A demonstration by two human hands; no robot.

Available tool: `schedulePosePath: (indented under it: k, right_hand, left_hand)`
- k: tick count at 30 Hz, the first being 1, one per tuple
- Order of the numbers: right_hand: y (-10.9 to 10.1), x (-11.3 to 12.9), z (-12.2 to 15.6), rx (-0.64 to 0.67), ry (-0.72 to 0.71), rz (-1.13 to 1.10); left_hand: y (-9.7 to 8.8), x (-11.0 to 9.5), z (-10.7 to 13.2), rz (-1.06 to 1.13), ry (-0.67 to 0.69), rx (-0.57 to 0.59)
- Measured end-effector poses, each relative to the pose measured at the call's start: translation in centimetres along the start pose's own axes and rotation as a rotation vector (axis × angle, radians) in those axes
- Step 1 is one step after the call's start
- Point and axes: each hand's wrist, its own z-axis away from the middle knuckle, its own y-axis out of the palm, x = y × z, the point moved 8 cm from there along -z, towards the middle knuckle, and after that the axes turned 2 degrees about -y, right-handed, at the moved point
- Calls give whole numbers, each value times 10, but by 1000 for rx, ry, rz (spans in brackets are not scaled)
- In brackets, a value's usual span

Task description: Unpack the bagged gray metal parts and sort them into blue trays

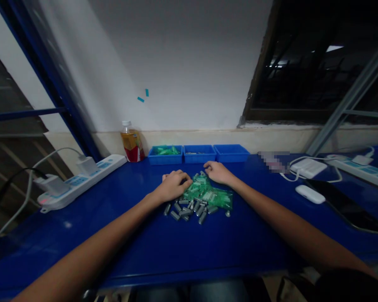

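A heap of green plastic pieces and a clear plastic bag (220,198) of them lies in the middle of the blue table. Loose grey metal cylinders (185,212), like small battery cells, are scattered in front of the heap. My left hand (175,185) rests at the heap's left edge, its fingers loosely curved and the thumb apart from them. Behind the heap, on its right, my right hand (219,173) has its fingers drawn together close to the blue bins. Whatever its fingertips hold, if anything, is too small to make out.
Along the wall stand a blue bin (165,158) with green pieces, a middle bin (199,157) with small parts, and a third bin (231,157). A drink bottle (132,144) and power strip (82,182) are left; a phone (346,205) and white case (310,194) lie right.
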Motion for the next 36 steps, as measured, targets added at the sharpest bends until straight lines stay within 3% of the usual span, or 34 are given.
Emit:
schedulePosePath:
  k: [5, 9, 15, 19, 23, 28, 31, 36]
  right_hand:
    - [7, 6, 10, -30, -158, 59]
    - [8, 8, 7, -92, -184, 107]
    - [-19, 15, 17, -207, -214, 61]
    - [-33, 37, 35, -281, -248, -263]
    - [-19, 68, 50, -218, -298, -601]
    - [-7, 78, 55, -196, -292, -795]
    - [-14, 78, 59, -253, -332, -705]
    - [-32, 97, 78, -364, -571, -281]
  left_hand:
    - [1, 4, 5, 11, -22, -120]
    - [-1, 5, 6, 19, -9, -147]
    - [-11, 5, 9, 196, 39, -217]
    - [-30, -10, 22, 304, 178, -394]
    - [-38, -33, 34, 325, 344, -465]
    - [-45, -36, 37, 369, 306, -496]
    - [-48, -28, 36, 408, 211, -520]
    - [-43, -14, 32, 487, 72, -488]
